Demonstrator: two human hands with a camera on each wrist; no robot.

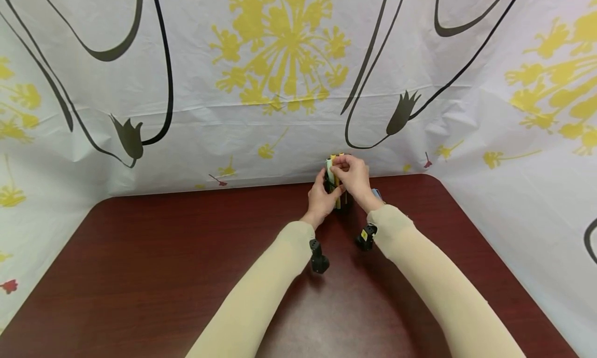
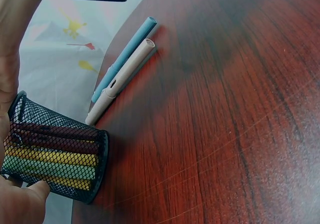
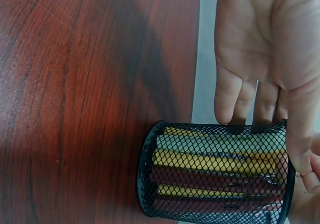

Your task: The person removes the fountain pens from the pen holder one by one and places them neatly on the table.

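Note:
A black mesh pen cup (image 2: 104,154) stands upright on the table near its back edge. Through the mesh show yellow pens (image 3: 215,162), a light green pen (image 1: 329,165) and dark red pens (image 3: 200,178). My left hand (image 1: 320,200) grips the cup from the left side, its thumb pressed against the mesh. At the cup's mouth, my right hand (image 1: 355,177) has thumb and fingers curled about the top of the light green pen; the fingertips are partly hidden.
Beside the cup, to its right, a blue pen (image 2: 125,57) and a beige pen (image 2: 123,79) lie side by side on the dark red-brown table (image 1: 177,265). Directly behind the table hangs a white patterned cloth (image 1: 186,156). Each wrist wears a small black camera.

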